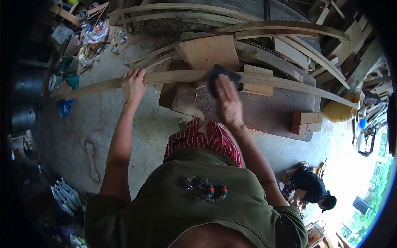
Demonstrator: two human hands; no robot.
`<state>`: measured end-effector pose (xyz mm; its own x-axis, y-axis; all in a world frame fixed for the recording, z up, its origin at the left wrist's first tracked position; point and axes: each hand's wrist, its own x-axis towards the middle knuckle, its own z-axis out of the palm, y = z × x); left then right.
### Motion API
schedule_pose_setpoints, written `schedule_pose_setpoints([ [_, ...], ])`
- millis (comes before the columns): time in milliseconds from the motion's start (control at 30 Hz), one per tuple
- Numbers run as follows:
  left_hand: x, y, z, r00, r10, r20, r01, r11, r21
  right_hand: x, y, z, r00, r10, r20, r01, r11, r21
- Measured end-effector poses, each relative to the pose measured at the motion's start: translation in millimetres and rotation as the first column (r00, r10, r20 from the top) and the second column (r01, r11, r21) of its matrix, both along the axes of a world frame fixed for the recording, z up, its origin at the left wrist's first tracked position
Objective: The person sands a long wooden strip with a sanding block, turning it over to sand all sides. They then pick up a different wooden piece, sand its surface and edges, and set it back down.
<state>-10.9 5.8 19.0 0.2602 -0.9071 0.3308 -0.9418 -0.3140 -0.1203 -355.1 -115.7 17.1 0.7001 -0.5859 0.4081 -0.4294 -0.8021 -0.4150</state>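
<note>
A long wooden strip (pixel 173 76) runs across the view from left to right, over the workbench. My left hand (pixel 134 86) is closed around it, left of the bench. Against the strip's middle, my right hand (pixel 230 103) presses a dark sheet of sandpaper (pixel 213 78), with its fingers laid over the sheet. The right hand and the sheet look slightly blurred. Beneath the strip, just right of the sandpaper, lies a flat wooden block (pixel 258 89). A thin wooden board (pixel 213 51) rests behind the strip.
The workbench (pixel 269 111) carries wood shavings and stacked wooden blocks (pixel 306 122) at its right end. More long wooden pieces (pixel 285 27) lie behind it. Dark drums (pixel 25 120) stand at the far left. A person (pixel 310 185) crouches at the lower right.
</note>
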Motion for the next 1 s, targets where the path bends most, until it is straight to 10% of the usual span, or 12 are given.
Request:
schedule_pose_setpoints([
  [267, -1, 14, 8, 0.854, -0.222, -0.47, 0.256, 0.967, 0.008, -102, -77, -18, 0.914, -0.393, -0.097, 0.374, 0.912, -0.168],
  [367, 10, 14, 1, 0.747, -0.059, -0.662, 0.201, 0.97, 0.14, -116, -94, -14, 0.856, -0.48, -0.191, 0.445, 0.873, -0.199],
  [600, 5, 10, 24, 0.809, -0.061, -0.584, 0.175, 0.974, 0.142, -91, -95, -23, 0.767, -0.627, -0.137, 0.577, 0.767, -0.282],
  [1000, 27, 11, 10, 0.453, -0.034, -0.891, 0.233, 0.969, 0.082, 104, 34, -21, 0.994, 0.04, -0.101, -0.052, 0.992, -0.113],
])
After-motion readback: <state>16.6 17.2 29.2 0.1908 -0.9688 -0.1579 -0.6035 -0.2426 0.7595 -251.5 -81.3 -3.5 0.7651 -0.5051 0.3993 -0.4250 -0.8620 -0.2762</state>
